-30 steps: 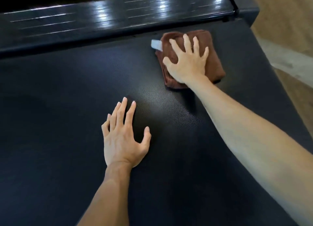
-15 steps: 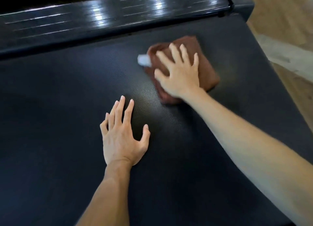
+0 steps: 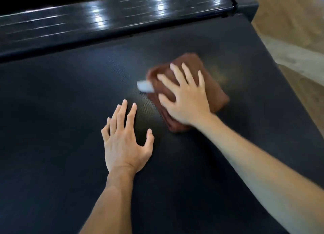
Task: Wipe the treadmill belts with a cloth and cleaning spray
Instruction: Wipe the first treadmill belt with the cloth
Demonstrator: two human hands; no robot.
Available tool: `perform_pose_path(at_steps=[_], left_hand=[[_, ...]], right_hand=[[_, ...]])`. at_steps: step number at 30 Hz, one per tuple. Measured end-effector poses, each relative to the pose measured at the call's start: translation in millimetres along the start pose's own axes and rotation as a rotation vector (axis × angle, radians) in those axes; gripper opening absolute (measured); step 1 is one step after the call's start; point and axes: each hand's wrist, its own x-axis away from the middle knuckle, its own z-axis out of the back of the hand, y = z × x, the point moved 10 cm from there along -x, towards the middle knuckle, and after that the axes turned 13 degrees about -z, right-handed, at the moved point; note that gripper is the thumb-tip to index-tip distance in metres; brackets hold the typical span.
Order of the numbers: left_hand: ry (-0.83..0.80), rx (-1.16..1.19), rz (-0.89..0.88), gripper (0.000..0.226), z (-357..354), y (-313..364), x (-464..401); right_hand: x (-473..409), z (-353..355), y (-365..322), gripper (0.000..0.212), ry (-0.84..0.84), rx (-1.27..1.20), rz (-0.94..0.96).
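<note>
Both hands flat on the treadmill belt, apart from each other. Right hand presses down on a folded brown cloth, fingers straight and spread across its top, palm covering the near half; not curled round it. Cloth and right hand are motion-blurred. Cloth lies on the belt right of centre, toward the far right corner but short of the far edge. White tag sticks out from the cloth's left side, lying on the belt. Left hand rests bare on the belt near the middle, fingers spread and lightly bent, thumb out to the right, holding nothing; just beside the cloth's near left corner, not touching it. Both forearms come in from the near edge. Glossy black ribbed cover runs along the belt's far edge, with light reflections on it. Dark side rail at the far right corner. Wood floor beyond the belt's right edge.
</note>
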Motion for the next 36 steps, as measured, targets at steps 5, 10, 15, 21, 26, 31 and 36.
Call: perform_pose_path(at_steps=[5, 10, 15, 21, 26, 31, 36], left_hand=[[0.013, 0.026, -0.006, 0.078, -0.7, 0.0, 0.5], [0.024, 0.030, -0.016, 0.078, 0.3, 0.0, 2.2], [0.053, 0.028, -0.017, 0.077, 2.5, 0.4, 2.4], [0.073, 0.019, -0.042, 0.073, 0.3, -0.4, 3.7], [0.084, -0.011, -0.062, 0.071, 0.3, 0.0, 1.2], [0.084, -0.039, -0.066, 0.071, 1.9, 5.6, 6.5], [-0.057, 0.004, -0.124, 0.076, -1.3, 27.1, 15.2]], right_hand=[[3.7, 11.4, 76.0, 0.063, 0.022, 0.023, -0.280], [-62.5, 3.4, 40.1, 0.063, -0.046, -0.006, -0.262], [75.4, 1.5, 44.5, 0.063, 0.020, 0.055, -0.080], [4.6, 8.5, 88.9, 0.061, -0.038, 0.025, -0.344], [89.4, 2.4, 45.8, 0.063, -0.013, -0.001, -0.121], [138.1, 11.9, 120.2, 0.062, -0.005, -0.005, -0.366], [131.5, 18.4, 93.4, 0.060, -0.048, -0.014, -0.286]])
